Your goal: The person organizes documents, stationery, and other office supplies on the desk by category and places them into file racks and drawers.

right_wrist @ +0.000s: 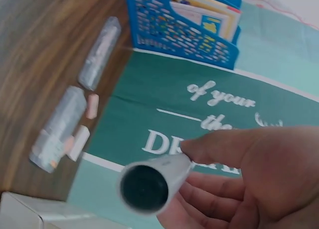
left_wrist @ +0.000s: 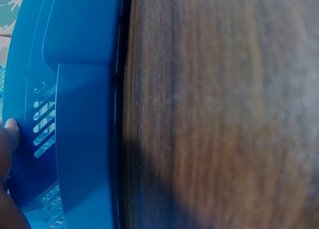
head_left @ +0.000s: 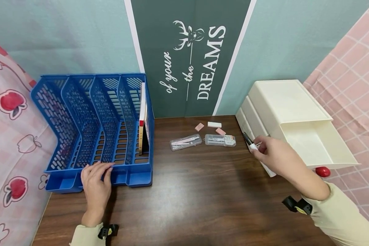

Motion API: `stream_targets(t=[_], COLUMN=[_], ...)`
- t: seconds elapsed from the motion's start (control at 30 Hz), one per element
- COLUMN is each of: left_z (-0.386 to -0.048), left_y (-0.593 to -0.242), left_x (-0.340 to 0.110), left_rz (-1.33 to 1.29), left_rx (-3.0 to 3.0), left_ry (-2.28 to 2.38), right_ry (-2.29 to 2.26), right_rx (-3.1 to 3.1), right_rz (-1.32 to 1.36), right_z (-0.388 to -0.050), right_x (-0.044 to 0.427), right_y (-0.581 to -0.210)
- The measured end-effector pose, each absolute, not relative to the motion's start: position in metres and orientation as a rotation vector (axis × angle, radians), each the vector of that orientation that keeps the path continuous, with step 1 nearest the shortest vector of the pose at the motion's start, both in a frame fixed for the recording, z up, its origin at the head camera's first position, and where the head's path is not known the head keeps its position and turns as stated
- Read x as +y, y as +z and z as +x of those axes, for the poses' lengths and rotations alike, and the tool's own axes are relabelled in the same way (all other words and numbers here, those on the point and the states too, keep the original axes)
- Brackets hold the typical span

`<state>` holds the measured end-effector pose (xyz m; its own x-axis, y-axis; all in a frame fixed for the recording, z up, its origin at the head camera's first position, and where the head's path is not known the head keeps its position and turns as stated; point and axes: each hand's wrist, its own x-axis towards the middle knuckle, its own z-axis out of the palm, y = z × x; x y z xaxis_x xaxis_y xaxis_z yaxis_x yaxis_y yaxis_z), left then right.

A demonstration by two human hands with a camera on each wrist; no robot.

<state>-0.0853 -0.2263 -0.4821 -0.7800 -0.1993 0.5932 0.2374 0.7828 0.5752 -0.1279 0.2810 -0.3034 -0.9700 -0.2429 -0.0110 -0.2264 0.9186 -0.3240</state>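
Note:
My right hand pinches a marker with a white barrel and a dark end. In the head view the marker's black part points away, beside the cream drawer unit. The right wrist view shows the marker's dark round end facing the camera, with the thumb and fingers around the barrel. On the left, my left hand rests on the front edge of a blue file rack. A fingertip touches the blue plastic in the left wrist view. Books stand upright in the rack's rightmost compartment.
Between rack and drawers lie two clear plastic cases, two pink erasers and a white eraser. The unit's top drawer is pulled out, with a red rounded thing at its front. Printed cloth hangs behind the table.

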Motion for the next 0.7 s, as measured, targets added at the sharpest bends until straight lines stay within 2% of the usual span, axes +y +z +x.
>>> stream_targets(t=[0.7], left_z=[-0.085], left_y=[-0.483], left_x=[-0.228], left_rz=[-0.029], left_rx=[-2.322], left_ry=[-0.864], right_ry=[-0.415], right_rx=[3.034], right_rz=[-0.371], right_z=[-0.131], right_x=[0.331], right_y=[-0.262])
